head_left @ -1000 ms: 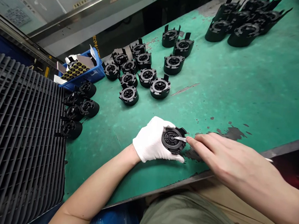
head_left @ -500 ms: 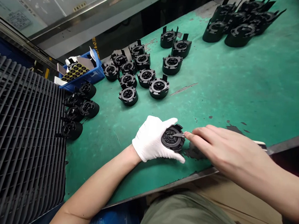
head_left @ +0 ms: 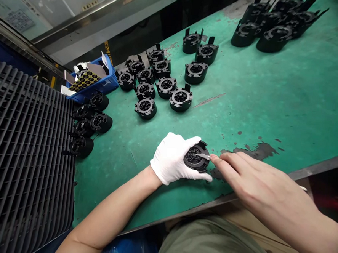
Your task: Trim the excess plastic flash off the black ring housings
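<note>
Black round part (head_left: 195,163) is held in the left hand (head_left: 171,159), blade (head_left: 204,156) pinched in the right hand (head_left: 257,181); more dark stain (head_left: 262,150) is uncovered than before.

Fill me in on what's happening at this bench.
A person's gloved left hand holds a round black part over the green bench. The bare right hand holds a thin pointed blade, its tip at the middle of the part's face. More black parts stand in groups on the bench, and a blue bin at the far left holds a sheet of round stickers.
</note>
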A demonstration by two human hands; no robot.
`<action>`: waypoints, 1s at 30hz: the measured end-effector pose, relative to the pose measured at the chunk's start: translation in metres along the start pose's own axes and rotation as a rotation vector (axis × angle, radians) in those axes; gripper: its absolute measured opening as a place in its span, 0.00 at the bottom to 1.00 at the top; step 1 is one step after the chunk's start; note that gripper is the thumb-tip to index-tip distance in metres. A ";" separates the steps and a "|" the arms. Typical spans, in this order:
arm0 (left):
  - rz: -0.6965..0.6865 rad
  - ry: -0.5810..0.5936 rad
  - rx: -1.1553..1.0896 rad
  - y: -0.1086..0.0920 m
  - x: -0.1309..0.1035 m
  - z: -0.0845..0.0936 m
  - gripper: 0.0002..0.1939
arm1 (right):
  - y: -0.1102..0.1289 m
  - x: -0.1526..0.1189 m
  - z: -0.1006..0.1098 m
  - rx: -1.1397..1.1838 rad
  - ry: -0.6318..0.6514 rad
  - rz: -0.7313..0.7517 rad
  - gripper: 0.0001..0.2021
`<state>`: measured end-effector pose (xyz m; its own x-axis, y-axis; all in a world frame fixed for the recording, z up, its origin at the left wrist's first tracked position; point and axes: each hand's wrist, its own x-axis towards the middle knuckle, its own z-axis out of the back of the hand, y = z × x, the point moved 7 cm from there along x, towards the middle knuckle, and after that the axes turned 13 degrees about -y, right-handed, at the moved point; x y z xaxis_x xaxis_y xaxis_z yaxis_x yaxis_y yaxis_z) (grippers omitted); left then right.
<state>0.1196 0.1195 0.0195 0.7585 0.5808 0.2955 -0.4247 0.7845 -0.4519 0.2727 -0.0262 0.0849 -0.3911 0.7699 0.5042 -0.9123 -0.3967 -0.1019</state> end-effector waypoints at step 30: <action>-0.042 0.036 -0.406 0.016 -0.004 0.004 0.64 | -0.047 0.015 -0.018 0.292 -0.048 0.085 0.20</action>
<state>0.1082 0.1308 0.0143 0.7908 0.5368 0.2942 -0.1693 0.6536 -0.7377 0.3075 0.0130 0.0815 -0.4521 0.7063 0.5448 -0.8003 -0.5909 0.1019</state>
